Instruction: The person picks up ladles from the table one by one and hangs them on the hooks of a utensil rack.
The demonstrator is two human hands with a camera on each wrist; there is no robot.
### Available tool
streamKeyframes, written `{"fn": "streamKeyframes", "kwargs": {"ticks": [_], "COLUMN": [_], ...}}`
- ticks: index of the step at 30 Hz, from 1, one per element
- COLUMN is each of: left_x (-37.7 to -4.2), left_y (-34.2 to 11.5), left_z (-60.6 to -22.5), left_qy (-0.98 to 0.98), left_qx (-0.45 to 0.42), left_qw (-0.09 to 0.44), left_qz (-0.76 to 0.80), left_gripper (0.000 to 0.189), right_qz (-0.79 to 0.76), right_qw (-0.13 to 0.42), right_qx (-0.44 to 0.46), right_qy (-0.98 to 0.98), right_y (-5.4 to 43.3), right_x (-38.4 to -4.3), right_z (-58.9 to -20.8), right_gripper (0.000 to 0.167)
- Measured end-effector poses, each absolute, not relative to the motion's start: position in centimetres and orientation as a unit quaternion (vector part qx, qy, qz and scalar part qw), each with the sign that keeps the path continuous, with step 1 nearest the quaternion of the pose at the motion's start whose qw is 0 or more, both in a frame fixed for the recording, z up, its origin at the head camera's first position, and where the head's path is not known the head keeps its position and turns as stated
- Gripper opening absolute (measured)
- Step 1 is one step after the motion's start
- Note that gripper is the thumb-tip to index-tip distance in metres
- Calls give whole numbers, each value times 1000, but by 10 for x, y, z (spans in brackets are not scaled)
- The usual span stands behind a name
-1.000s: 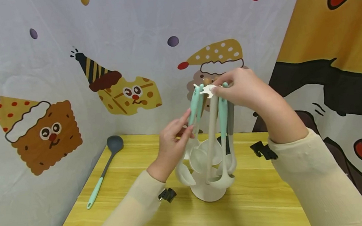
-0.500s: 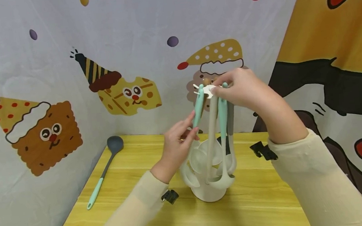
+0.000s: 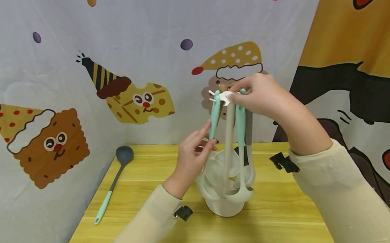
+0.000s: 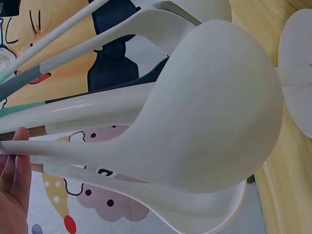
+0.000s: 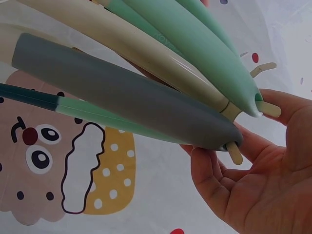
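My left hand (image 3: 191, 153) pinches the mint handle (image 3: 215, 115) of a white ladle, whose bowl (image 4: 219, 112) fills much of the left wrist view. The handle's top end meets the head of the white utensil stand; whether it hangs on a hook is hard to tell. My right hand (image 3: 263, 94) pinches the stand's head, above its pole (image 3: 229, 145). Bare white hooks stick out leftward there. On the right, another ladle (image 3: 240, 195) with a mint handle hangs from the stand. A grey handle (image 5: 122, 92) hangs on a hook in the right wrist view.
A dark grey spoon (image 3: 125, 155) with a mint handle lies on the wooden table (image 3: 149, 229) at the left. The stand's round white base (image 3: 225, 208) rests on the table. A cartoon-printed cloth (image 3: 150, 31) rises close behind and at both sides.
My left hand has shifted slightly right with the ladle, so its handle now covers the other mint handle behind it. The ladle's bowl has swung right. My right hand stays on the stand's head.
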State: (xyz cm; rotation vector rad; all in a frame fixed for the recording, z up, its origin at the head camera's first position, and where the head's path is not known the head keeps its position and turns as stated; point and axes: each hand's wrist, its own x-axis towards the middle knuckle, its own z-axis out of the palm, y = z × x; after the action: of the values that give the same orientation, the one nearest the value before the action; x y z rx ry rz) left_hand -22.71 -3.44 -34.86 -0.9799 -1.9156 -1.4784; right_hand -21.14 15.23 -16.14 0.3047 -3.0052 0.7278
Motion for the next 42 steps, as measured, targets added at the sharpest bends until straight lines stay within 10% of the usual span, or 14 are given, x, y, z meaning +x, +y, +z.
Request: {"fn": "streamKeyframes", "kwargs": {"ticks": [42], "left_x": [-205], "left_y": [-66], "left_z": [-346], "left_qy": [-757], "left_qx": [-309], "left_qw": [288], "left_qz": [-498], "left_gripper": [41], "right_qz": [245], "right_qw": [30], "right_qx": [106], "right_qy": [-963], "right_y": [155], "right_x": [-211], "right_z": [-164], "right_gripper": [38]}}
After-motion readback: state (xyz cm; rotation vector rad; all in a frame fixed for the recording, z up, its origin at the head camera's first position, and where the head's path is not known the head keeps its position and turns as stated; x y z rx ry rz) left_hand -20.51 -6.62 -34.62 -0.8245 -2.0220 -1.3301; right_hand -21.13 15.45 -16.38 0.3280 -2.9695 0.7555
